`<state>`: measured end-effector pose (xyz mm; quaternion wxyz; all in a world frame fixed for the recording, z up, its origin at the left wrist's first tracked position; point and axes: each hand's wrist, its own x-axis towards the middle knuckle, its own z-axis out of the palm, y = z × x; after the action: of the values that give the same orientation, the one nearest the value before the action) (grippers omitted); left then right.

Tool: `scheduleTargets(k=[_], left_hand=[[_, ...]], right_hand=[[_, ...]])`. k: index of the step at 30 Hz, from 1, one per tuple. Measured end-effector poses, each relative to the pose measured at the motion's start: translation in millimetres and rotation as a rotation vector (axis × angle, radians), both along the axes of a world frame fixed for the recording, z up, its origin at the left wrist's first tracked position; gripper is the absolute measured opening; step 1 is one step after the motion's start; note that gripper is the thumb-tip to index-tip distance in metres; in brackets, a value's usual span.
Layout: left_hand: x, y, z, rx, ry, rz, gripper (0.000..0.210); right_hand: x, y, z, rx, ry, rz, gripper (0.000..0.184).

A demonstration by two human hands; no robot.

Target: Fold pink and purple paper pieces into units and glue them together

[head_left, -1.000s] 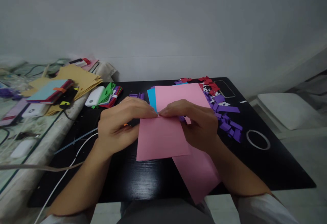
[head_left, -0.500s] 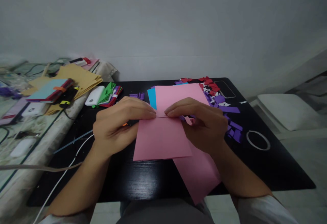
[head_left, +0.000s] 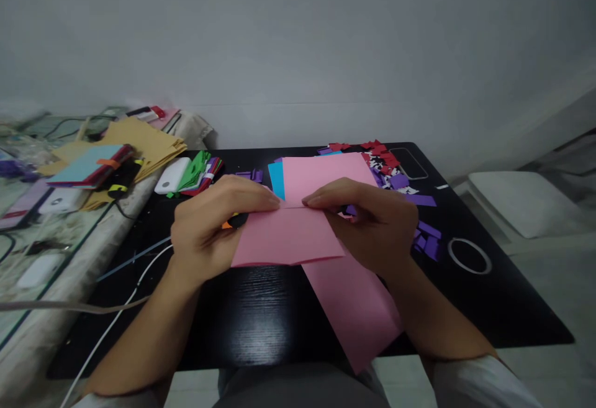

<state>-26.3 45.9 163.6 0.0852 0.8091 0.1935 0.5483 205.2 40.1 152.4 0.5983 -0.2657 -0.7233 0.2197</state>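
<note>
A piece of pink paper [head_left: 288,237] is held up between both hands, its far edge pinched and its near part tilted over the table. My left hand [head_left: 212,225] is closed on its left side, thumb underneath and fingers on top. On the right side, my right hand [head_left: 372,222] pinches the same paper with its fingertips. Behind it lies a larger pink sheet [head_left: 326,172], with a blue sheet [head_left: 276,178] showing at its left. Another pink sheet [head_left: 356,315] lies below the right hand and reaches past the table's front edge.
Purple paper scraps [head_left: 426,240] and red scraps [head_left: 384,156] are scattered at the right. A clear ring [head_left: 469,256] lies near them. Green paper strips [head_left: 197,169] rest by a white device [head_left: 172,175] at the left. A white cable [head_left: 123,305] crosses the left edge of the black table [head_left: 261,321].
The pink paper's near edge has lifted and now tilts up toward the hands, showing more table below it. Both hands keep their grip in nearly the same place.
</note>
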Motion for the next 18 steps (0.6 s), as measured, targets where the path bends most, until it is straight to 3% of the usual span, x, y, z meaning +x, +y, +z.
scheduleTargets(k=[4,9,13,18], left_hand=[[1,-3,-0.4,-0.132,0.010,0.039,0.013],[4,-6,-2.9,-0.491,0.021,0.179,0.013],[5,1,-4.5,-0.865,-0.065,0.105,0.019],[2,14,-8.6,-1.126,-0.061,0.062,0.027]], right_hand=[[-3,-2,2.6,-0.107,0.004,-0.041,0.016],[-10,4,-0.3,-0.430,0.130,0.038,0.011],[-9,17,-8.5,-0.748,0.190,0.172,0.032],[-5,27,-15.0,-0.864,0.191,0.202,0.038]])
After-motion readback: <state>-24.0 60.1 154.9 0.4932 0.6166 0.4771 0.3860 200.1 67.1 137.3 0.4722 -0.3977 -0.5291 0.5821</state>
